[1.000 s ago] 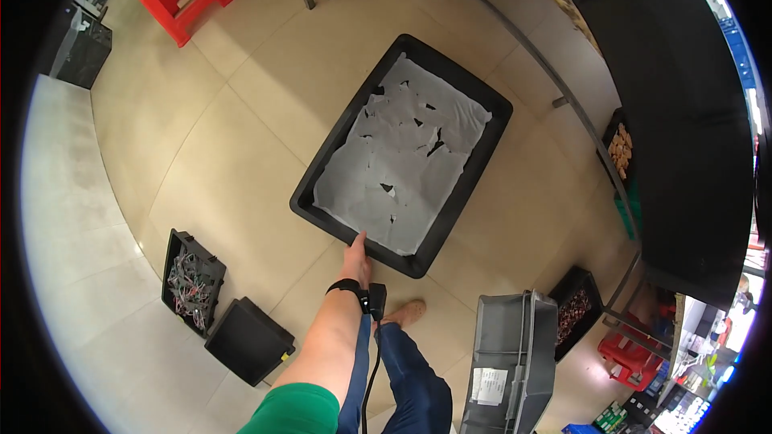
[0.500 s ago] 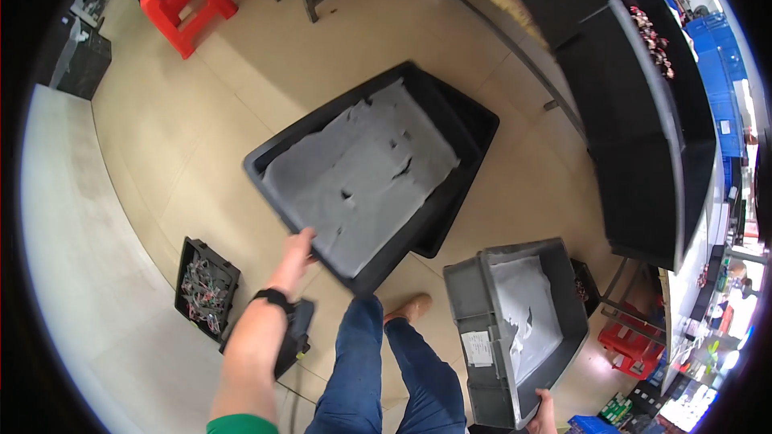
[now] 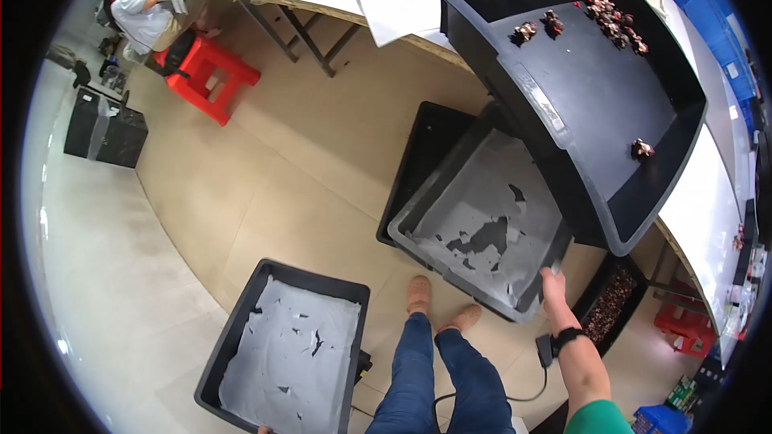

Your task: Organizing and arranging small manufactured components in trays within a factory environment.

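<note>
My right hand (image 3: 552,288) grips the near right corner of a dark grey bin (image 3: 462,280) lined with torn pale sheet. That bin lies over another black bin (image 3: 420,165) just ahead of my feet. At the lower left is a black bin (image 3: 312,275), also lined with a torn pale sheet. Only a bit of my left hand (image 3: 264,430) shows, closed on this bin's near edge; the rest is cut off by the picture's lower edge.
A large black tub (image 3: 555,141) with several dark red-and-pale clusters juts over the edge of the white table (image 3: 700,193). Beneath stands a black crate (image 3: 591,341) of small reddish pieces. A red stool (image 3: 213,80) and a seated person (image 3: 137,16) are at far left.
The view has shifted. My left hand's bin has gone from the middle to the lower left. My right hand has carried the grey bin forward, over the black bin on the floor.
</note>
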Available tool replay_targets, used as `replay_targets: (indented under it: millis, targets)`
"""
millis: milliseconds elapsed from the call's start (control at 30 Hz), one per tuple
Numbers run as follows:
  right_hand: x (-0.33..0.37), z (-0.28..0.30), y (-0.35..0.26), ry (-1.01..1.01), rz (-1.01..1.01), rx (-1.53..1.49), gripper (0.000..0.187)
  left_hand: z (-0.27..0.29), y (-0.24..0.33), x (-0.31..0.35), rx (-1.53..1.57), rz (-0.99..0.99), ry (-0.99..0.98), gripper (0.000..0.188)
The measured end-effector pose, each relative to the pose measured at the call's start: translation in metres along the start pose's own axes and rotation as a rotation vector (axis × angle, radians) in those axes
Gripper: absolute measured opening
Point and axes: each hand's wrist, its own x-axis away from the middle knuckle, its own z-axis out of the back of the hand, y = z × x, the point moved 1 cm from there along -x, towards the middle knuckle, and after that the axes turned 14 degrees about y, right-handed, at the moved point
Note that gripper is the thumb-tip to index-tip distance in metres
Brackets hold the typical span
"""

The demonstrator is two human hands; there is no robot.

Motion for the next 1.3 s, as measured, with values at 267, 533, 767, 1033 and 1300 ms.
replay_targets:
  millis: [267,533,767,1033,1300]
  targets:
    - [-0.042,-0.164,0.003,0.008,0.134,0.166,0.044,-0.002,-0.078,-0.027,0.427,0.208,-0.087,0.018]
    - [0.054,-0.109,0.005,-0.539,-0.113,0.105,0.032,-0.025,-0.048,0.004,0.472,0.204,-0.205,0.015]
    - [0.214,-0.095,-0.03,-1.014,-0.505,0.212,0.092,-0.018,-0.016,0.022,0.292,0.04,-0.344,0.028]
    - [0.282,-0.118,-0.076,-0.829,-0.208,0.21,0.032,0.007,0.018,0.108,0.33,-0.203,-0.313,0.037]
    - [0.347,-0.021,-0.277,-0.826,0.47,-0.133,0.046,0.005,0.033,0.112,0.451,-0.722,-0.345,0.025]
